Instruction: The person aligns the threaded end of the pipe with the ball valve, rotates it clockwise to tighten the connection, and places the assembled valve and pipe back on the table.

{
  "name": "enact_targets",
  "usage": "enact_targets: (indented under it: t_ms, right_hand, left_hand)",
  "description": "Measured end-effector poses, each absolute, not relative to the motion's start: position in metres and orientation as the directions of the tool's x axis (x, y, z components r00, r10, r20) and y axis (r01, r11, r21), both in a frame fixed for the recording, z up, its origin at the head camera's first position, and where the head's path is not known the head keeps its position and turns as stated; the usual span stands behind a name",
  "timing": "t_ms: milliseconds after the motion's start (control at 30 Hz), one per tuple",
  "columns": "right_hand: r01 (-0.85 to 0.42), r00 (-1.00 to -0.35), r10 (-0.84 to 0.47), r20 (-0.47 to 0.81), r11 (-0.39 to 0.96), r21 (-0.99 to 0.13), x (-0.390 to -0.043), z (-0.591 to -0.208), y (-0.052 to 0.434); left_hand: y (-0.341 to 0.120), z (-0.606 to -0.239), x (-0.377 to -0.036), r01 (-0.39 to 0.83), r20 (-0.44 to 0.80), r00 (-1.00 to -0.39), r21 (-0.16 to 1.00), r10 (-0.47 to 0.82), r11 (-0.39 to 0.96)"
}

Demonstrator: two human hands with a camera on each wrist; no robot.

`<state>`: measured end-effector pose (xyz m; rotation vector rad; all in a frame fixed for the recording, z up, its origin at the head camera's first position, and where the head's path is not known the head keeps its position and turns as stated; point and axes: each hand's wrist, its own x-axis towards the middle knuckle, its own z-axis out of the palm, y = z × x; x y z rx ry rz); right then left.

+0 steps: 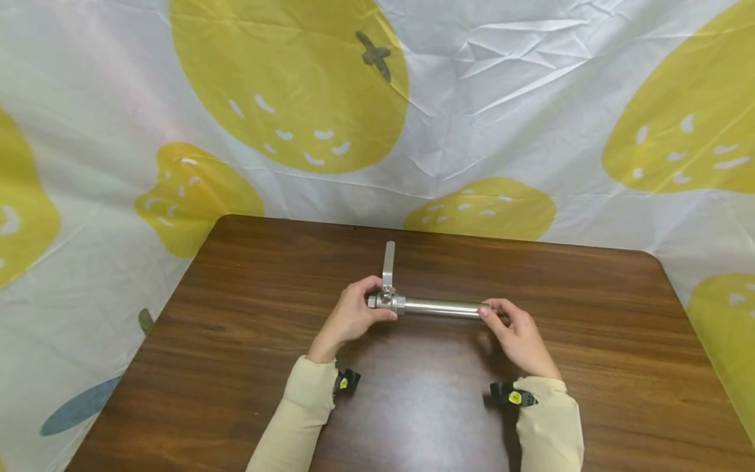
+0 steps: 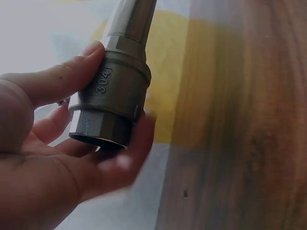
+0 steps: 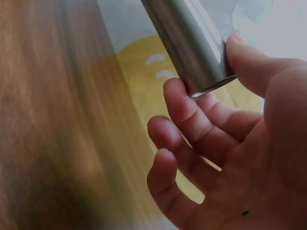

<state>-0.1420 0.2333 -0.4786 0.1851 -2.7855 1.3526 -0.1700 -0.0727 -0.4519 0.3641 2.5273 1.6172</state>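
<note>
White cloth backdrop point(image 1: 531, 98) printed with big yellow fruit shapes, hanging behind and to both sides. Dark brown wooden table point(image 1: 236, 367) with rounded far corners, filling the lower half of the head view. Above its centre, a straight polished steel pipe point(image 1: 442, 307) lying 9 to 3 o'clock, joined at its 9 o'clock end to a grey steel valve body point(image 2: 112, 103) stamped "304". Flat steel lever handle point(image 1: 388, 262) rising from the valve toward 12 o'clock. Left hand point(image 1: 350, 319) at the valve end, thumb and fingers curled round the valve body. Right hand point(image 1: 519, 334) at the 3 o'clock end, thumb and forefinger pinching the pipe tip, other fingers loosely bent. Cream sleeves point(image 1: 301, 413) at 6 o'clock.
</note>
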Motion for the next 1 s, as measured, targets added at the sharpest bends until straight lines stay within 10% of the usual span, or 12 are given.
enact_targets:
  t_ms: [1000]
  right_hand:
    - [-0.035,-0.975,-0.180,-0.132,0.706,-0.707,-0.142,-0.485,0.236]
  left_hand:
    - [-0.069,-0.477,-0.177,0.155,-0.021,-0.946,0.846,0.323,0.510]
